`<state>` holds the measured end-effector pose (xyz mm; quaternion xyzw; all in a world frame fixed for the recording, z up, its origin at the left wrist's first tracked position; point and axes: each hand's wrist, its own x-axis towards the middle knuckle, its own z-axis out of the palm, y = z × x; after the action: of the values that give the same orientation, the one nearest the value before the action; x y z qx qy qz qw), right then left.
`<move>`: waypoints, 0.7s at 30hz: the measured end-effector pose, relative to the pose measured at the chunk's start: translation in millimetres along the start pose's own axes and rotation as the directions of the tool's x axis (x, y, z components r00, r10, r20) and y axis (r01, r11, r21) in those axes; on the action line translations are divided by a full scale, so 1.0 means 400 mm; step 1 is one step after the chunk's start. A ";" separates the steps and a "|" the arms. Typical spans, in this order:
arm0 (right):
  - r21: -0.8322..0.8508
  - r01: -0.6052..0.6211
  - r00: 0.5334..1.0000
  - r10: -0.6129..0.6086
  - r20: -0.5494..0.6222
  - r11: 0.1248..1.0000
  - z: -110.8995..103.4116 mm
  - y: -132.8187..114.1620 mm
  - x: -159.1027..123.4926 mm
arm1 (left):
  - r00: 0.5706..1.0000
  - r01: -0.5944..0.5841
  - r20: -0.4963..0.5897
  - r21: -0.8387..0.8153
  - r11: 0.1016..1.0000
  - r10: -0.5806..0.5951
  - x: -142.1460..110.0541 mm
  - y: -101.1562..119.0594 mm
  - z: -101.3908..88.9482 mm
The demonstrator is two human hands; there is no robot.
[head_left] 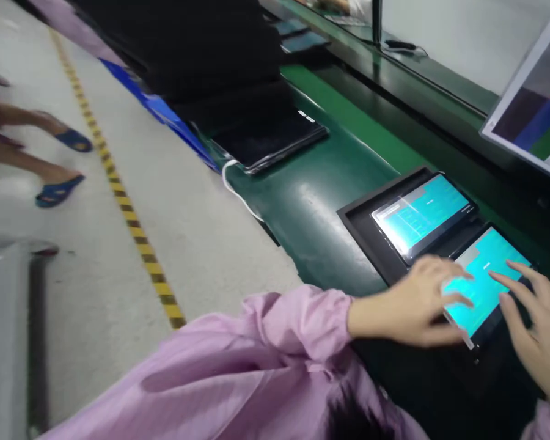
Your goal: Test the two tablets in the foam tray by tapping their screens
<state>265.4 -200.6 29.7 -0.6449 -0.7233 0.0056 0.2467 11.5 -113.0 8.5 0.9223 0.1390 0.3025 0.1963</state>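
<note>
Both hands are half open, fingers spread. The left hand (415, 302) rests on the near edge of a lit tablet (486, 275), and the right hand (534, 324) touches its other side. It lies in a black tray (355, 217) beside a second lit tablet (419, 214), on a green workbench (311, 226).

We have two tablets (419, 214) in a tray (354, 214) on the bench (311, 226), a stack (266, 137) farther along it, and a walkway (101, 244) to its left.
</note>
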 end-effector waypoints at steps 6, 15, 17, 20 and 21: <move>-0.022 -0.119 0.989 0.120 0.090 0.993 0.161 -0.019 0.017 | 0.789 0.607 -0.213 0.128 0.785 -0.576 0.048 -0.327 -0.186; 0.106 -0.331 0.930 0.343 -0.132 0.938 0.185 0.048 -0.023 | 0.607 0.786 -0.176 -0.013 0.618 -0.775 0.064 -0.517 -0.154; 0.284 -0.457 0.820 0.523 -0.232 0.843 0.190 0.074 -0.060 | 0.602 0.790 -0.189 0.000 0.613 -0.776 0.043 -0.503 -0.155; 0.419 -0.505 0.736 0.630 -0.249 0.755 0.202 0.101 -0.096 | 0.588 0.802 -0.201 0.016 0.598 -0.783 0.007 -0.466 -0.161; 0.429 -0.494 0.738 0.626 -0.252 0.756 0.205 0.109 -0.105 | 0.579 0.808 -0.204 0.017 0.589 -0.789 -0.007 -0.449 -0.163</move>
<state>278.0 -207.1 -71.2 -0.7715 -0.4171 0.0781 0.4741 -55.2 62.9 -25.0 0.7396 0.5721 0.2529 0.2482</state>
